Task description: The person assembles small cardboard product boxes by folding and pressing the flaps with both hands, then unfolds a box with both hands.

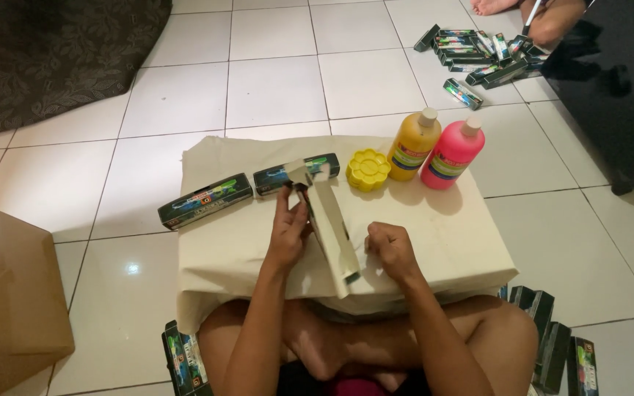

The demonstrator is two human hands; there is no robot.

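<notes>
Hiding the near end of the opened pale carton (332, 227), the right hand (392, 251) is fisted on it; left hand (289, 233) fingers pinch its far flap.

Left hand (288, 231) raised (fingers curled), right hand (390, 249) fisted.

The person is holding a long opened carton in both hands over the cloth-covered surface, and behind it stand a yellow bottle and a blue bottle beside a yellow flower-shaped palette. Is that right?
Not quite. The second bottle is pink, not blue, as the head view shows. The rest holds: the left hand and right hand hold the long opened carton over the cloth-covered surface, with the yellow bottle beside the yellow flower-shaped palette.
</notes>
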